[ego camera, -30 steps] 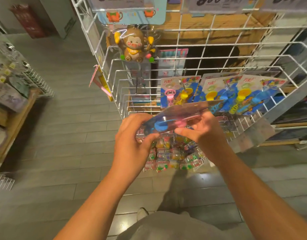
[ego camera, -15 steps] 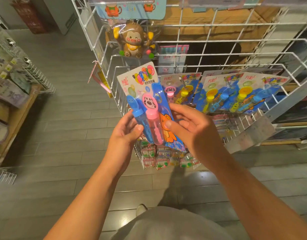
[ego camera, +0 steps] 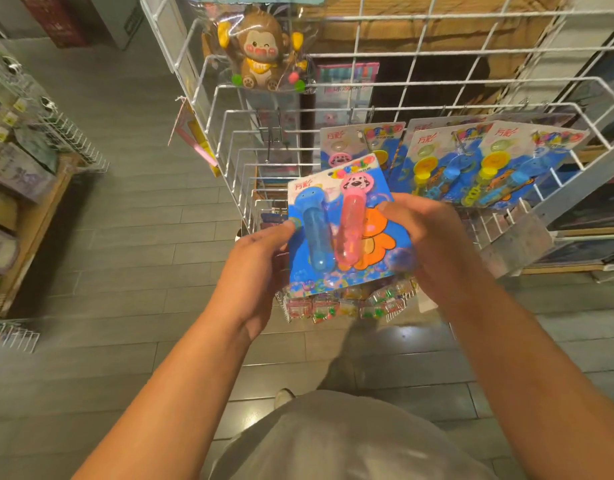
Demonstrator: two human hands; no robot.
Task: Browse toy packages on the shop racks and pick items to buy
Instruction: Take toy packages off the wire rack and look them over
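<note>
The left hand (ego camera: 260,268) pinches the left edge of a bubble-wand package (ego camera: 347,230), thumb on the front, while the right hand (ego camera: 433,247) curls round its right edge; between them the card is held face up and tilted toward the head camera, probably so the blue and pink wands under the blister can be looked over. The package hangs in the air just in front of the white wire rack (ego camera: 437,84), clear of its hooks. Behind it, matching packages (ego camera: 471,164) hang along the rack's front rail, small packets (ego camera: 336,306) cluster at the lower edge, and a bagged monkey toy (ego camera: 262,53) hangs at the upper left corner. Nothing blocks either hand.
</note>
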